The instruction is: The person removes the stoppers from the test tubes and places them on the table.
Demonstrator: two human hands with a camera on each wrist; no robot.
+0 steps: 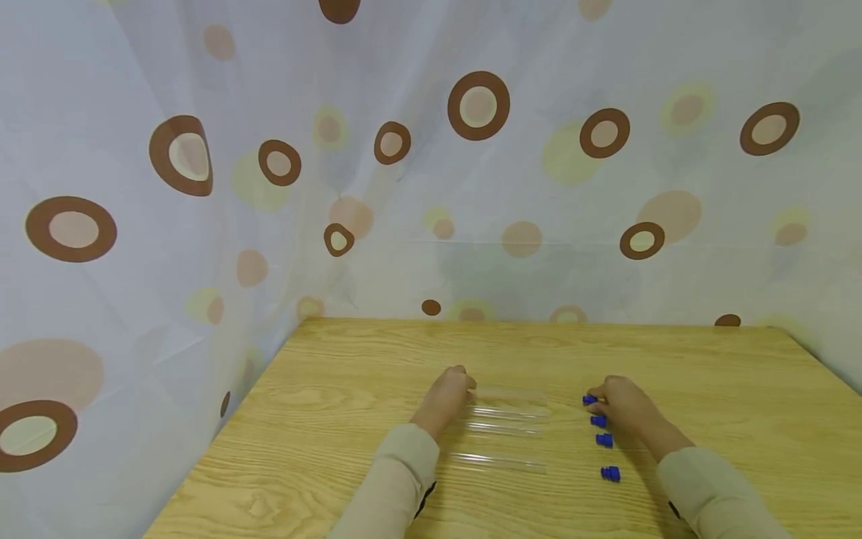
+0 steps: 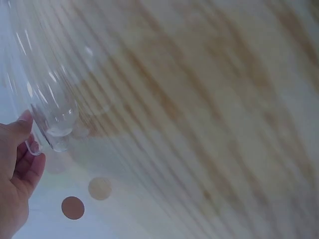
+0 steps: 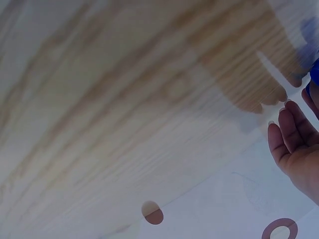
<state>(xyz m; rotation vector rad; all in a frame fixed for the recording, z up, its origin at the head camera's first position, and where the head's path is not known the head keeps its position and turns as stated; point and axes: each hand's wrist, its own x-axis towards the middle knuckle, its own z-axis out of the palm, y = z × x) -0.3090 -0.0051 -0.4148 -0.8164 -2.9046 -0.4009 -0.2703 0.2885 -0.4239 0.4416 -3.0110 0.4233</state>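
Several clear test tubes lie side by side across the wooden table in the head view, including a near one (image 1: pixel 498 462) set slightly apart. With thumb and fingers, my left hand (image 1: pixel 447 395) pinches the left end of the farthest test tube (image 1: pixel 512 394). Rounded glass ends (image 2: pixel 60 124) show beside that hand in the left wrist view. To the right, blue stoppers form a column, the nearest stopper (image 1: pixel 610 474) lowest. My right hand (image 1: pixel 626 404) pinches the farthest blue stopper (image 1: pixel 589 400); the right wrist view catches only part of a blue stopper (image 3: pixel 314 74) at its edge.
The wooden table (image 1: pixel 350 359) carries the tubes and stoppers. A pale curtain (image 1: pixel 417 187) with brown rings and dots hangs behind it and along the left side. Between the tubes and the stoppers lies a strip of bare wood.
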